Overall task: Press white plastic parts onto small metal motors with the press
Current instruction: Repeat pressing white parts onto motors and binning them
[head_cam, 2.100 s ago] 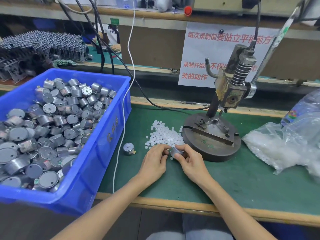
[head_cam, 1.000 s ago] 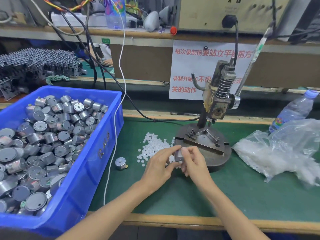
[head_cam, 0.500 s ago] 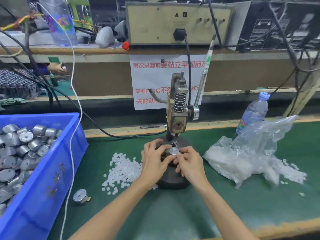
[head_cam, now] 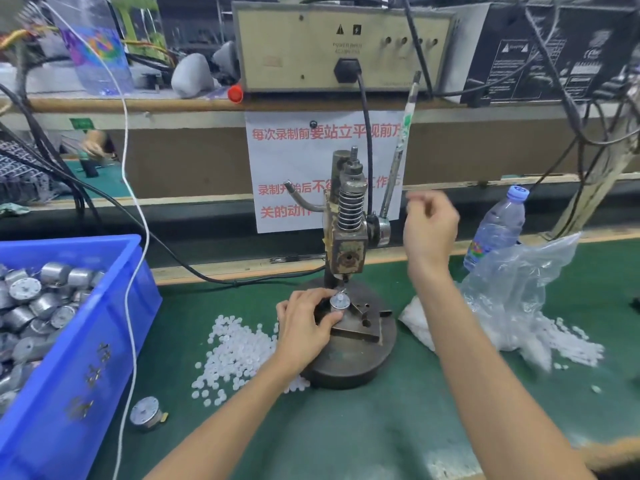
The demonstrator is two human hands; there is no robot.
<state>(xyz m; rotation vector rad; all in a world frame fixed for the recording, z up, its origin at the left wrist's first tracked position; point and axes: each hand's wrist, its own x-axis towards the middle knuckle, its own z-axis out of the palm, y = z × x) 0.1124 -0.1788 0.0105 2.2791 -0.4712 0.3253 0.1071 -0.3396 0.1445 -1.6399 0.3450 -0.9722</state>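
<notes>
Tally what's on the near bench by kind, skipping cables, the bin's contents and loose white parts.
Press: 1
Blue bin: 1
Motors outside the bin: 2
Bottle: 1
Bag: 1
Total: 6

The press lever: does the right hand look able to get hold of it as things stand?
Probably yes. The right hand hovers just beside the press lever, with nothing between them. The black cable hangs on the lever's other side. The left hand holds the motor below.
</notes>
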